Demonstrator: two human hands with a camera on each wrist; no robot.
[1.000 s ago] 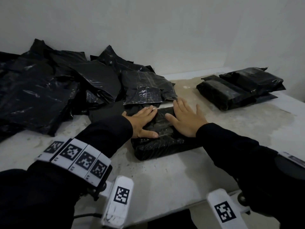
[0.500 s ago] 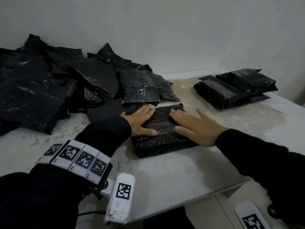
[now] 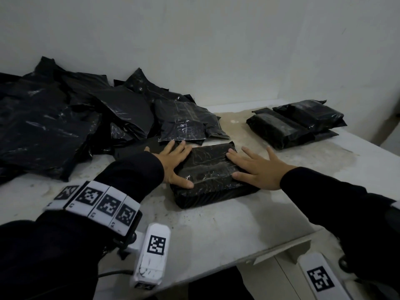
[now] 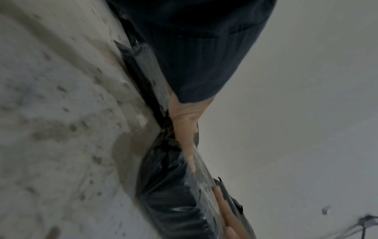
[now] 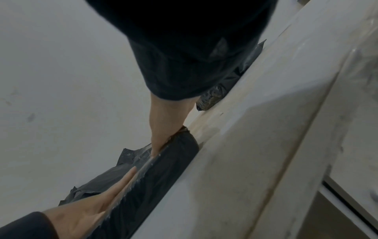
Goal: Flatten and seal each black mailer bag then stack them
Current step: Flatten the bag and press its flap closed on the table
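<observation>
Pressing flat on mailer [image 3: 211, 169] lying mid-surface [image 3: 216, 230]. Left hand [image 3: 173, 164] spread on its left end, fingers straight, gripping nothing. Right hand [image 3: 257, 169] splayed over right end, palm partly off onto the surface, likewise gripping nothing. Lying at far right: stack [image 3: 296, 124], bag count hard to make out. Sprawling at left: pile [image 3: 65, 122], cut off by frame edge, single bags blurring together. Showing only edge-on hands in both wrist views, sleeves hiding the rest. Seal flap hidden.

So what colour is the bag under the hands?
Shiny black, the bag under both hands; the head view shows it best.
</observation>
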